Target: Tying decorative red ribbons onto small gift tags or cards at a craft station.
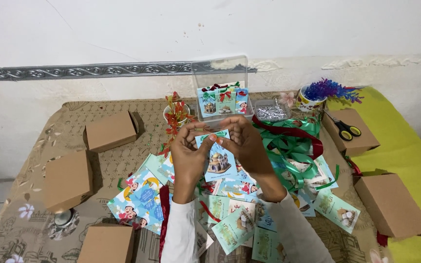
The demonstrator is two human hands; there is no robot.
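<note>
Fingertips of the left hand (187,148) and right hand (243,141) pinch a green ribbon bow (214,134) onto an illustrated card (219,158), mid-attachment near the tabletop's middle; pressing it flat seemingly follows.

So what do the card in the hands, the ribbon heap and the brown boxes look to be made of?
The card, pinched by fingers of the left hand and right hand, looks like glossy printed paper or thin cardstock: flat, colourful print. The green and red ribbon looks like shiny plastic or satin; it curls stiffly and catches light. The brown boxes look like matte kraft cardboard, with folded edges.
</note>
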